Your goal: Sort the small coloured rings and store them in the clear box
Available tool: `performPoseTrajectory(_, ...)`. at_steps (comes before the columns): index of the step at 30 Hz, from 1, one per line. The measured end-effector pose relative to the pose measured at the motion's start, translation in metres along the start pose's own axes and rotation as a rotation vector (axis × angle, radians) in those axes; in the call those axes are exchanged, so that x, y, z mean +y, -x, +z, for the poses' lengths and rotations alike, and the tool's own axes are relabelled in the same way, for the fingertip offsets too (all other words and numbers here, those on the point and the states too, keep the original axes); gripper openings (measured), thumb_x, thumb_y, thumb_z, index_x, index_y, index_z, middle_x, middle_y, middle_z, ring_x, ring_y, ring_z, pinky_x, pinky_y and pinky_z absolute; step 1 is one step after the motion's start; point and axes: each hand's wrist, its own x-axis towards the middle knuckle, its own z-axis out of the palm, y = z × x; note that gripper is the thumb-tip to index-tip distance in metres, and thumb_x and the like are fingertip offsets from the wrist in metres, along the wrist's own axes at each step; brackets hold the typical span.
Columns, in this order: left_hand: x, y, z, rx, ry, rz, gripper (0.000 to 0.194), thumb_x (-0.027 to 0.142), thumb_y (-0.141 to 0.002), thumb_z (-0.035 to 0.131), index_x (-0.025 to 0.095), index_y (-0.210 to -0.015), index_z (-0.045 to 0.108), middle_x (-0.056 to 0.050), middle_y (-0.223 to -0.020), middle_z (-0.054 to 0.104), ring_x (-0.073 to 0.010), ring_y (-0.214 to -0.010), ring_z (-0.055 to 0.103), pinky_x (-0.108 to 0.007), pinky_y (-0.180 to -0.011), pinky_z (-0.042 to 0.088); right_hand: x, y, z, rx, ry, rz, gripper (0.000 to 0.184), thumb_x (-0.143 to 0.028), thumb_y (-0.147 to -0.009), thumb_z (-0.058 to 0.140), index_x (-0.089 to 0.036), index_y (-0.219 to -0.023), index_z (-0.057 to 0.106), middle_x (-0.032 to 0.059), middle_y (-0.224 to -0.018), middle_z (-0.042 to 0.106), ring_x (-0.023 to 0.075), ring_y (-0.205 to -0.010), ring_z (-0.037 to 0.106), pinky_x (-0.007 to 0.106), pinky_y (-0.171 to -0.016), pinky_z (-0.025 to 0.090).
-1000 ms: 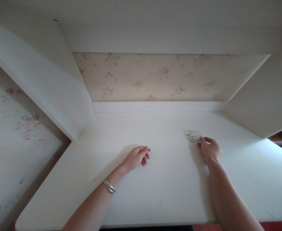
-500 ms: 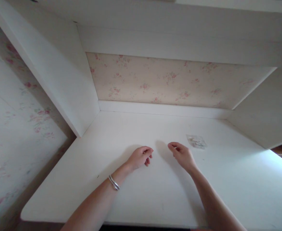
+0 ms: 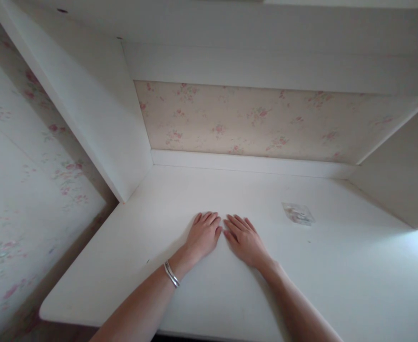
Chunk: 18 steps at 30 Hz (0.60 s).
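L hand (image 3: pixel 204 233) & R hand (image 3: pixel 245 241) lie palm-down on the white desk (image 3: pixel 123 256), just beside each other w/ a small gap btwn — fingers extended, only slightly parted. Clear plastic packet (image 3: pixel 297 214), contents too small to ID, lies on the desk to the right of R hand, apart from it; floral wallpaper (image 3: pixel 244 114) behind.

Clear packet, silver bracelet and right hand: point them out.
Clear packet (image 3: pixel 298 214), head view: middle of its upper side.
Silver bracelet (image 3: pixel 172 274), head view: its visible band.
Right hand (image 3: pixel 243 238), head view: back of the hand.
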Motion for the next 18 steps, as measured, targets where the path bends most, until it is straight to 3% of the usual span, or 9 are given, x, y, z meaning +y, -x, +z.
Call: performPoseTrajectory(18,-0.0007,-0.0022,0.0015,-0.013,-0.145,0.045,0.031,0.029,-0.094,0.037,0.021,-0.12,0.053,-0.006,-0.129,0.055,-0.0211,-0.122,0.044,-0.042,-0.105,0.03,0.0034,0.0018,-0.0024,-0.028,0.047,-0.022,0.044,-0.039,-0.096,0.031,-0.024,-0.133,0.048,0.0046,-0.144,0.041,0.0234,-0.134,0.032,0.047,-0.111,0.021)
